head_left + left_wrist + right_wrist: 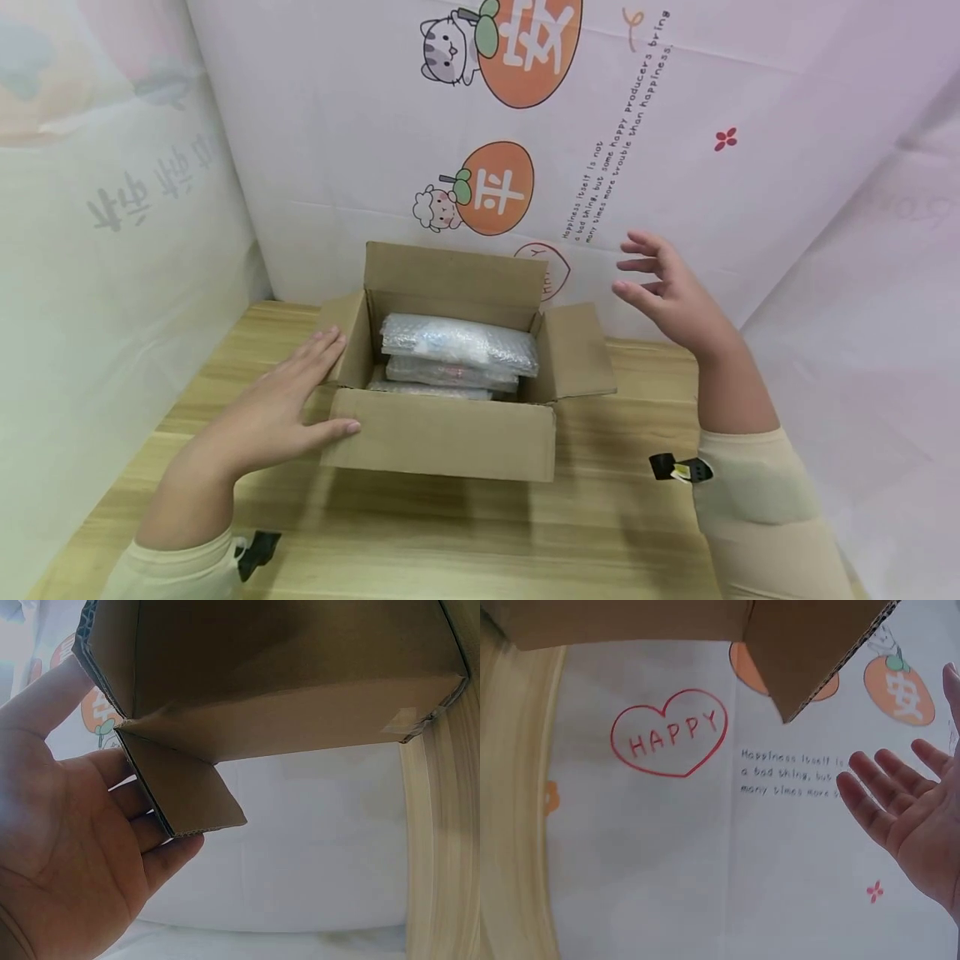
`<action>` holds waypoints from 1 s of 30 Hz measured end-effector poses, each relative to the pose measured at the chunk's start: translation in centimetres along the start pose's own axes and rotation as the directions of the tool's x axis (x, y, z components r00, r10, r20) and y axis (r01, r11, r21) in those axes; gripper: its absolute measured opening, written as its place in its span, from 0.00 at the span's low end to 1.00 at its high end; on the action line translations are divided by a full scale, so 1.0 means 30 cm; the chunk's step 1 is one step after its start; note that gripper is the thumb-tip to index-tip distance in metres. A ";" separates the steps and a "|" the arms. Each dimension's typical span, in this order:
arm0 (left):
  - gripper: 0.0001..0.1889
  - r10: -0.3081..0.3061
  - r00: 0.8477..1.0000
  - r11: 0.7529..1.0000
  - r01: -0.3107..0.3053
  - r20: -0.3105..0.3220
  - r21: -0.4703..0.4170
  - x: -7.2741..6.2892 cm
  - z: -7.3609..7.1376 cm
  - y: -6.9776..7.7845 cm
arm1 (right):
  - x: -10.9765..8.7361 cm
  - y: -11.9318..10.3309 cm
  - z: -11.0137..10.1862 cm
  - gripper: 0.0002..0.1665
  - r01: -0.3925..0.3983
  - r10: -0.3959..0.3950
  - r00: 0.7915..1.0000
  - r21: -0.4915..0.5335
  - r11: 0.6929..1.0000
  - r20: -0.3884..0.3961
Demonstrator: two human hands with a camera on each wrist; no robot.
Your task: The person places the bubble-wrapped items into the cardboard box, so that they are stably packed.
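A brown cardboard box (pixel 442 435) stands on the wooden table with its flaps spread outward. Inside it lie several bubble-wrapped packages (pixel 459 342), stacked and leaning; what the wrap covers is hidden. My left hand (pixel 273 412) rests with straight fingers against the left flap (pixel 348 337), its thumb over the front flap's corner. In the left wrist view the fingers (pixel 171 862) lie behind that flap. My right hand (pixel 671 292) hovers in the air beyond the right flap (pixel 581 350), apart from the box, holding nothing. Its fingers (pixel 870 806) are spread and slightly bent.
Behind the box hangs a white printed sheet (pixel 337 150) with cartoon drawings and writing. More white sheeting (pixel 142 250) closes off the left and right sides. The wooden table top (pixel 600 517) extends in front of the box. Small black devices (pixel 258 554) sit at both wrists.
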State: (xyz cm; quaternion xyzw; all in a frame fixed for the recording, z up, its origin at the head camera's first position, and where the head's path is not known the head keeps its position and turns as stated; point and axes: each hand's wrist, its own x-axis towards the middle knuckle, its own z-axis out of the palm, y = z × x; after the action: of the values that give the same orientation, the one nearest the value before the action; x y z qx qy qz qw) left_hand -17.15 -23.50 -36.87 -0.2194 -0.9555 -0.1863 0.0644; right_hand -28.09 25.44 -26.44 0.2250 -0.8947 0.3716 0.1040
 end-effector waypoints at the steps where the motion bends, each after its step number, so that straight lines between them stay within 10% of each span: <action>1: 0.55 0.001 1.000 1.000 -0.001 -0.002 0.001 0.000 0.000 -0.001 | -0.011 0.014 -0.004 0.44 -0.007 0.008 1.000 0.007 1.000 -0.020; 13: 0.55 0.007 1.000 1.000 -0.007 -0.011 0.002 -0.007 0.002 -0.001 | -0.139 0.163 -0.040 0.41 -0.033 0.050 0.975 0.081 0.996 -0.215; 30: 0.55 -0.008 1.000 1.000 0.008 -0.002 -0.010 -0.012 0.007 0.004 | -0.337 0.357 -0.111 0.46 -0.309 0.291 0.909 -0.015 0.951 -0.298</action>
State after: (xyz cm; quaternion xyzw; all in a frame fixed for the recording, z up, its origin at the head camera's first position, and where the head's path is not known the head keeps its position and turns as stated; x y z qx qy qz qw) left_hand -16.79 -23.46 -37.08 -0.2158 -0.9553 -0.1917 0.0634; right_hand -24.29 37.76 -34.29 0.0242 -0.9044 0.3846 0.1833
